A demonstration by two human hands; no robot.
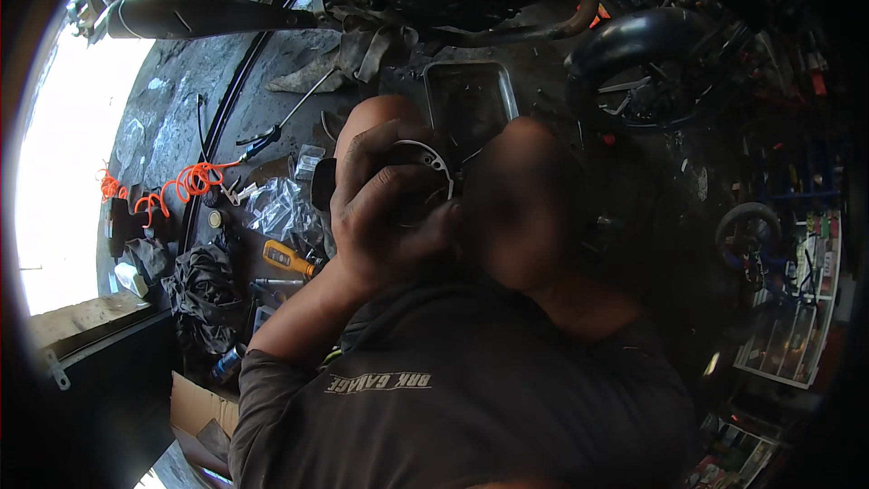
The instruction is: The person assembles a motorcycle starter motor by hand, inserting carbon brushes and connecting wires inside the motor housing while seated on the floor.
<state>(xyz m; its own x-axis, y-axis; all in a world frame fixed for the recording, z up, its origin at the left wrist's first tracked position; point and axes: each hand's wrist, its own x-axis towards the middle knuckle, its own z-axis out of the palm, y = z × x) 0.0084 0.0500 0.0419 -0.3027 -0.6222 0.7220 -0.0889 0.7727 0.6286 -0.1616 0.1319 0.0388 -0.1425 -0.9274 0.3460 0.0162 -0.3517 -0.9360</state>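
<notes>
1. From the left hand [367,217], nine o'clock: a bright opening [68,154] at the far edge, then an orange hose [195,183].
2. Ten: gray floor [167,86] edged by a dark strip [237,81].
3. Eight: a crumpled black heap [206,285], then a yellow bottle [286,257], crowding that forearm.
4. Left hand: fingers curled around a metal ring [440,163], between both hands.
5. One: a tray [471,64] with raised rim.
6. Right hand [529,208]: blurred, grip unclear.
7. Two: a black wheel [638,36] blocks that side.
</notes>
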